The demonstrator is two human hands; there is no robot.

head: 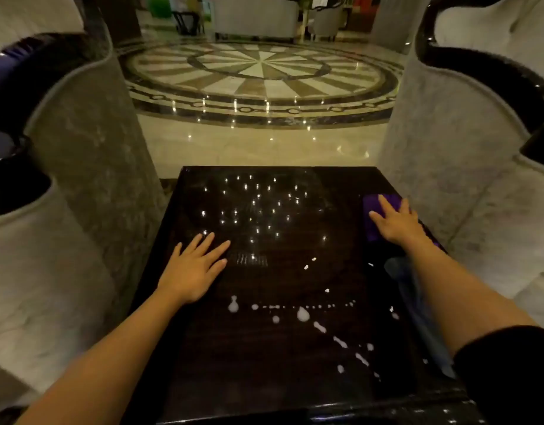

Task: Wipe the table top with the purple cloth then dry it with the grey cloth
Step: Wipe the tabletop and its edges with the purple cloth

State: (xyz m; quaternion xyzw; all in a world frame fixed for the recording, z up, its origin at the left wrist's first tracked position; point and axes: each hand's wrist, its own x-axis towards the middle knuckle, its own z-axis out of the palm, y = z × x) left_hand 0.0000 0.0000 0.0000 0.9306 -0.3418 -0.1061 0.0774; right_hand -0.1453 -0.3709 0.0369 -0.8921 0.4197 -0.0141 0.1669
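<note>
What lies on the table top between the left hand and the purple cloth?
In the head view, only bare dark table top with light reflections separates the left hand from the purple cloth.

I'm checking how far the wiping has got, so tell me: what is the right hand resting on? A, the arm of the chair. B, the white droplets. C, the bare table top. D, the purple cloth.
D: the right hand lies flat, fingers spread, on the purple cloth at the far right of the table top, while the left hand rests on bare wood.
</note>
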